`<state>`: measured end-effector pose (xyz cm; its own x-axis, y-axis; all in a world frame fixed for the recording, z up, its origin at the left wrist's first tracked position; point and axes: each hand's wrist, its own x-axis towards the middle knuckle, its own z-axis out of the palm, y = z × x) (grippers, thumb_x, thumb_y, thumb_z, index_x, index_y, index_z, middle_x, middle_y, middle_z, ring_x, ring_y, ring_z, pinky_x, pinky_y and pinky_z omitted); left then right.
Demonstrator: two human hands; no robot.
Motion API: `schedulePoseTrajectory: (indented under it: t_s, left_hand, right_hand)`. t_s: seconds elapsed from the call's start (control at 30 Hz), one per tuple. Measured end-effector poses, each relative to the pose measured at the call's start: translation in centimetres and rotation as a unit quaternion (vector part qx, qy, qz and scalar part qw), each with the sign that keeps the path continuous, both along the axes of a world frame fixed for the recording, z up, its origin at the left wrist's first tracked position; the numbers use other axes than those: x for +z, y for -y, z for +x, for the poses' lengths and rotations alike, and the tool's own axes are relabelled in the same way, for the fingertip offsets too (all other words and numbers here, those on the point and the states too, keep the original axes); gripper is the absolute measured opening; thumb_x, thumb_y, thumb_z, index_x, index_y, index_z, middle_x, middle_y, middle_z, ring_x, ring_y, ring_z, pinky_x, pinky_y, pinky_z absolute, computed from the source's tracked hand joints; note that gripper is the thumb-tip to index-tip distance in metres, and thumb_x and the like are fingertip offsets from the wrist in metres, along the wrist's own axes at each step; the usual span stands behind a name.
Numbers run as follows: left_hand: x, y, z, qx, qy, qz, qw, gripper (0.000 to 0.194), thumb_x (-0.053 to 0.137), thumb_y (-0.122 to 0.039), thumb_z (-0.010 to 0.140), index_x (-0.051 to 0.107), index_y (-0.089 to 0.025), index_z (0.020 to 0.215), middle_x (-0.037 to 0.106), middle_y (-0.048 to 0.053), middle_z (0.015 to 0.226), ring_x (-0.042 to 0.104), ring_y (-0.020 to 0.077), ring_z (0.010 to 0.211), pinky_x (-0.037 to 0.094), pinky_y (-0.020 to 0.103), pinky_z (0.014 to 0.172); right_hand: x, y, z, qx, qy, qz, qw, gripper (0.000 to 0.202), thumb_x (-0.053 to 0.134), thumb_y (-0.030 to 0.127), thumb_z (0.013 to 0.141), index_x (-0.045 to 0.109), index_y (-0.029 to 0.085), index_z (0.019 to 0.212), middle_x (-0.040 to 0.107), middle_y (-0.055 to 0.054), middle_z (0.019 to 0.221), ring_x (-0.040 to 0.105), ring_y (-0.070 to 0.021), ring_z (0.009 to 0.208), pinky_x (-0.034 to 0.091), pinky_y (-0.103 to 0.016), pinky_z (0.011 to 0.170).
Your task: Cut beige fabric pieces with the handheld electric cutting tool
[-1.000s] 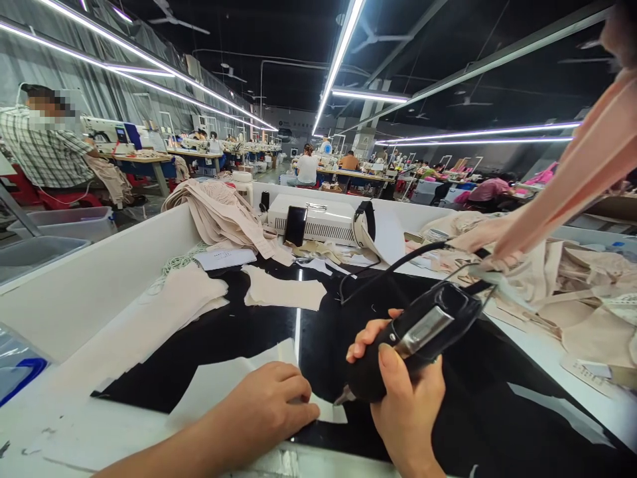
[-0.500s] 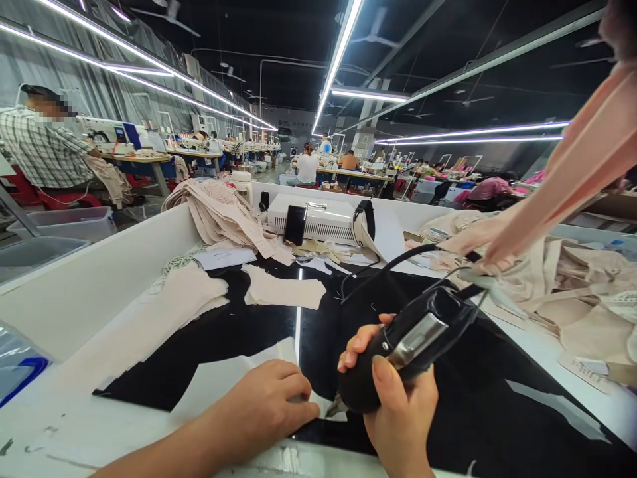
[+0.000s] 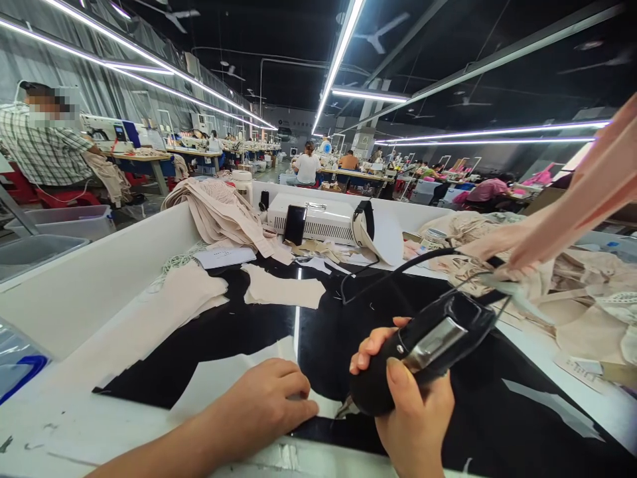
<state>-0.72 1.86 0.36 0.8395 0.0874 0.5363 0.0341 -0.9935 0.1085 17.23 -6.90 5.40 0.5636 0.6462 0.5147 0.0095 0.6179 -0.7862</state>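
The left hand [image 3: 263, 408] lies flat, grasping nothing, to pin the pale fabric piece [image 3: 223, 382] on the desk [image 3: 74, 425], while the right hand [image 3: 413, 418] grips the black cutter [image 3: 418, 352] with its tip low at the fabric edge.

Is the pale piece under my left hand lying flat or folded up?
Flat. The pale piece lies spread on the black tabletop, pressed down by the left hand.

Both forearms bare — no sleeves, rings or watch — left hand [image 3: 263, 408], right hand [image 3: 415, 415].
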Motion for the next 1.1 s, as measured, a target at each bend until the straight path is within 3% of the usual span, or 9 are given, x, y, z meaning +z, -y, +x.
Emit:
schedulePoseTrajectory:
  t_s: [0.33, 0.6, 0.73, 0.8, 0.9, 1.1]
  left_hand:
    - [-0.2, -0.3, 0.0, -0.003, 0.002, -0.004, 1.0, 0.016, 0.055, -0.012, 0.102, 0.068, -0.02, 0.098, 0.068, 0.002, 0.094, 0.062, 0.0177, 0.083, 0.052, 0.03, 0.081]
    - [-0.2, -0.1, 0.0, -0.003, 0.002, -0.005, 1.0, 0.018, 0.054, -0.012, 0.103, 0.068, -0.02, 0.095, 0.068, 0.002, 0.092, 0.063, 0.0174, 0.081, 0.052, 0.03, 0.08]
    - [0.6, -0.3, -0.4, 0.003, -0.008, -0.065, 0.998, 0.016, 0.053, -0.021, 0.107, 0.069, -0.021, 0.103, 0.069, 0.003, 0.1, 0.066, 0.0165, 0.087, 0.054, 0.028, 0.08]
    - [1.0, -0.9, -0.7, 0.011, -0.017, -0.101, 0.995, 0.018, 0.051, -0.024, 0.109, 0.069, -0.021, 0.109, 0.07, 0.004, 0.107, 0.067, 0.0162, 0.094, 0.055, 0.026, 0.082]
    - [1.3, -1.9, -1.3, 0.03, -0.013, -0.088, 0.996, 0.025, 0.046, -0.022, 0.11, 0.07, -0.019, 0.106, 0.071, 0.005, 0.107, 0.068, 0.0175, 0.098, 0.056, 0.027, 0.085]
    - [1.2, -2.0, -3.2, 0.087, -0.072, -0.077, 0.991, 0.024, 0.047, -0.013, 0.106, 0.07, -0.019, 0.1, 0.072, 0.004, 0.101, 0.068, 0.0185, 0.089, 0.056, 0.028, 0.078]
  right_hand:
    - [0.5, -0.2, -0.4, -0.016, -0.025, 0.009, 1.0, 0.028, 0.073, 0.034, 0.092, 0.06, 0.03, 0.116, 0.065, 0.002, 0.083, 0.064, -0.014, 0.061, 0.059, -0.031, 0.056]
    - [-0.1, -0.2, -0.1, -0.001, -0.007, -0.015, 1.0, 0.028, 0.071, 0.031, 0.093, 0.057, 0.031, 0.117, 0.066, 0.001, 0.084, 0.065, -0.0152, 0.062, 0.059, -0.033, 0.057]
    - [-0.2, -0.4, 0.2, -0.007, 0.005, -0.008, 1.0, 0.029, 0.071, 0.032, 0.093, 0.058, 0.03, 0.118, 0.066, 0.001, 0.084, 0.065, -0.0151, 0.063, 0.058, -0.032, 0.058]
    - [-0.2, -0.7, 0.6, -0.015, 0.01, -0.008, 1.0, 0.029, 0.072, 0.032, 0.093, 0.058, 0.03, 0.119, 0.066, 0.001, 0.084, 0.064, -0.0148, 0.063, 0.058, -0.032, 0.058]
    - [0.0, -1.5, 1.3, -0.031, 0.01, -0.013, 0.999, 0.031, 0.073, 0.033, 0.092, 0.058, 0.03, 0.119, 0.066, 0.003, 0.084, 0.063, -0.0142, 0.063, 0.057, -0.031, 0.058]
    - [0.4, -3.6, 2.2, -0.04, 0.006, -0.007, 0.999, 0.027, 0.075, 0.036, 0.09, 0.058, 0.027, 0.109, 0.066, 0.004, 0.082, 0.062, -0.0133, 0.061, 0.056, -0.029, 0.057]
